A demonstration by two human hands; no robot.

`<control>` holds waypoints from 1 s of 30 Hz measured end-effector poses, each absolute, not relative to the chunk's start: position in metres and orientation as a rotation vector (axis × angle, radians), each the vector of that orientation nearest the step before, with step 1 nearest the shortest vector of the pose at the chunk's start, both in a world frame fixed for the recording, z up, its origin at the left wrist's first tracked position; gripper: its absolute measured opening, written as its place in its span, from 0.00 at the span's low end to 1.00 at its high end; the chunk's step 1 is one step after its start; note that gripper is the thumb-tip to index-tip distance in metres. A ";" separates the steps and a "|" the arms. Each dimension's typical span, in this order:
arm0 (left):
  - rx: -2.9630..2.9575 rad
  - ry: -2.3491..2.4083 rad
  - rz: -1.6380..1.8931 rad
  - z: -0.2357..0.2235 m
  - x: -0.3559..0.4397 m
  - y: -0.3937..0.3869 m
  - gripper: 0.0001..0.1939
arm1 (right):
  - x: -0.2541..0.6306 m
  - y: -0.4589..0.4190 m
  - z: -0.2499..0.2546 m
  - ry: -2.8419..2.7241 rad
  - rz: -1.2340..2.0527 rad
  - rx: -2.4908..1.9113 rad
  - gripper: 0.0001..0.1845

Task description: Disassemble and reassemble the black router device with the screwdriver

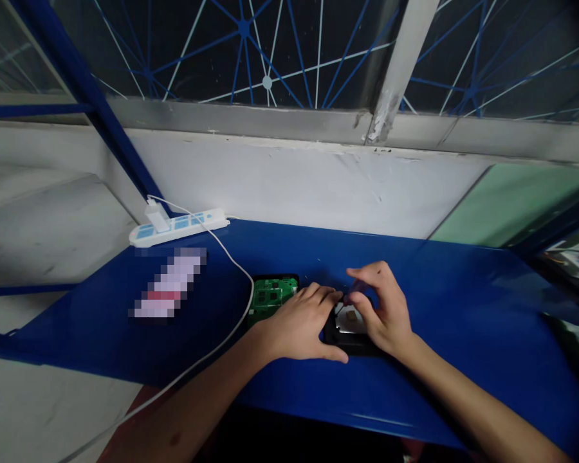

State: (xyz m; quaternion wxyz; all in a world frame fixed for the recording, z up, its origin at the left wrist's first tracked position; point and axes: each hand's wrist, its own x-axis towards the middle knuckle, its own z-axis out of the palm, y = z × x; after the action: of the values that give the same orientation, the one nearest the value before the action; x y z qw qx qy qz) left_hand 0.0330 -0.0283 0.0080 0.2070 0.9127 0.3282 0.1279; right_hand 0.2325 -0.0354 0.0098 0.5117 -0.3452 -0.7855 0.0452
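My left hand (302, 321) lies palm down with its fingers stretched out, resting across the edge of a black device housing (332, 335). Inside that housing is a silvery metal plate (345, 323) with a small brownish square (351, 316) on it. Over the housing's right part, my right hand (383, 308) has its thumb and forefinger curled around a small tool with a purple see-through handle (358, 289). Its tip is hard to make out. Left of my left hand sits a green circuit board (273, 296) in a black frame, partly hidden by that hand.
A white power strip (181, 226) with a plugged-in charger (157, 216) stands at the back left of the blue table (212, 373). Its white cable (231, 257) runs past the circuit board to the front. A blurred-out pinkish phone-like object (171, 283) lies on the left.
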 end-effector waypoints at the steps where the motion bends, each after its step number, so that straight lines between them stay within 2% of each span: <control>1: 2.546 0.907 0.370 0.007 0.033 -0.028 0.46 | 0.233 -0.036 0.009 -1.898 0.124 -0.834 0.18; 6: 2.550 0.884 0.395 0.006 0.032 -0.028 0.42 | 0.233 -0.037 0.008 -1.906 0.217 -0.794 0.23; 16: 2.581 0.898 0.394 0.004 0.033 -0.028 0.47 | 0.234 -0.041 0.012 -1.883 0.301 -0.809 0.30; 22: 2.585 0.899 0.365 0.007 0.033 -0.029 0.46 | 0.232 -0.038 0.014 -1.858 0.181 -0.727 0.23; 30: 2.591 0.907 0.359 0.005 0.034 -0.029 0.45 | 0.233 -0.040 0.018 -1.886 0.120 -0.762 0.21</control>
State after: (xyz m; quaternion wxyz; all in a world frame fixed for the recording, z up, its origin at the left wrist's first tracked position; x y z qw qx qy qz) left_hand 0.0336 -0.0287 0.0052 0.1854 0.9197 0.3218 0.1273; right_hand 0.2326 -0.0399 0.0183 0.5246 -0.3183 -0.7880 0.0502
